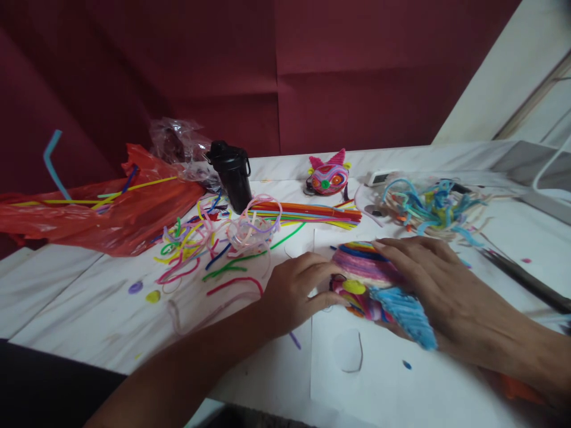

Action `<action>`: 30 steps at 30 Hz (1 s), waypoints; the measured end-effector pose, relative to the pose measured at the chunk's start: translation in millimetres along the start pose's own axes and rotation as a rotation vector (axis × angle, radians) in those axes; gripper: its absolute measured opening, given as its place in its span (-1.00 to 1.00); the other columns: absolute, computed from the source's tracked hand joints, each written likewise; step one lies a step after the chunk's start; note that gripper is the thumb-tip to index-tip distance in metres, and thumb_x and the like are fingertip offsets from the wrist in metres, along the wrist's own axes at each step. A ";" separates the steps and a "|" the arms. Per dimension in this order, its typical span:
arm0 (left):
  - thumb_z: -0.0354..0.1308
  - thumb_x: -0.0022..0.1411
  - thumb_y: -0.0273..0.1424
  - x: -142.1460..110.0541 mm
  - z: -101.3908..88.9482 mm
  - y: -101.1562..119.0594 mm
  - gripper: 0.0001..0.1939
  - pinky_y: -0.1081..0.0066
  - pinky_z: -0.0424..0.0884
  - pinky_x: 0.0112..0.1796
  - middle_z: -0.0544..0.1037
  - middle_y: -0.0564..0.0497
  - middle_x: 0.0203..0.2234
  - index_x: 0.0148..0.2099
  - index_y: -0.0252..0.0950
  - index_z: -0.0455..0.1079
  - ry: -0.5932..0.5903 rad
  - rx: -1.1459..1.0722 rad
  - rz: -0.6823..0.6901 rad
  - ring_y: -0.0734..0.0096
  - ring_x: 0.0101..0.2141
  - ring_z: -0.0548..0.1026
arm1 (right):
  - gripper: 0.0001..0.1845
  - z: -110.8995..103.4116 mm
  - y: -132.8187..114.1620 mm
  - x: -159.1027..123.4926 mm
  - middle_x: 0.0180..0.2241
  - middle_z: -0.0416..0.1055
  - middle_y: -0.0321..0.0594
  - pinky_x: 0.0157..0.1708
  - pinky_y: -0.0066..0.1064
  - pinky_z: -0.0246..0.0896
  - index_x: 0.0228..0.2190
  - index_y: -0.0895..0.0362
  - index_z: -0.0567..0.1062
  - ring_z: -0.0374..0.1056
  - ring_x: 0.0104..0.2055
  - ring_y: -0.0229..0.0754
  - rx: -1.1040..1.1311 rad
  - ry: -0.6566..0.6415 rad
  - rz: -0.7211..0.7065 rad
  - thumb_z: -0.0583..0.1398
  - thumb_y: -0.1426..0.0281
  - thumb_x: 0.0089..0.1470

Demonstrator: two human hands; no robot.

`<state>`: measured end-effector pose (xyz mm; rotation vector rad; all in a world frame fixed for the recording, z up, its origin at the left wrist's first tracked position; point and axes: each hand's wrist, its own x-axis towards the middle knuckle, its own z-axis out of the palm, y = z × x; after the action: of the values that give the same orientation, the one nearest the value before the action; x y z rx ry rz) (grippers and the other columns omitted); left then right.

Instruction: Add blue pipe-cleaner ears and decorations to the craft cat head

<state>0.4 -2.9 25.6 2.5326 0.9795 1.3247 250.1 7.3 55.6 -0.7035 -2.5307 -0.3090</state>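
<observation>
Between my two hands is a colourful pipe-cleaner craft figure (363, 267), with a striped rounded body, a yellow round piece and a blue pointed flap. My left hand (300, 291) grips its left edge, thumb below and fingers above. Over its top and right side curves my right hand (423, 276), whose fingertips rest on the striped part; the thumb is hidden. Under the figure lies a white paper sheet (334, 380) with a small curved outline on it. Behind stands a similar pink figure (328, 175) with pointed ears.
A bundle of pipe cleaners (307, 213) lies beyond my hands, beside a black bottle (231, 178). Loose pipe cleaners (191, 255) are scattered on the left, near a red plastic bag (151, 205). On the right are a blue tangle (439, 205) and dark scissors or pliers (526, 282).
</observation>
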 end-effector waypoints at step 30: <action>0.47 -0.18 -0.11 -1.9 22.6 -10.7 0.09 -0.01 0.18 0.22 0.23 -0.29 0.25 0.32 -0.25 0.03 -0.096 -0.221 -0.117 -0.05 0.24 0.22 | -0.18 7.2 6.7 -4.1 -0.02 0.31 0.21 -0.06 0.11 0.13 0.26 0.33 -0.01 0.29 -0.03 0.29 -0.007 -0.002 -0.010 0.19 0.29 0.09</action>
<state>11.8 8.5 6.4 2.3140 0.8941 1.1955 253.9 13.6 47.8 -0.6944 -2.5367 -0.3207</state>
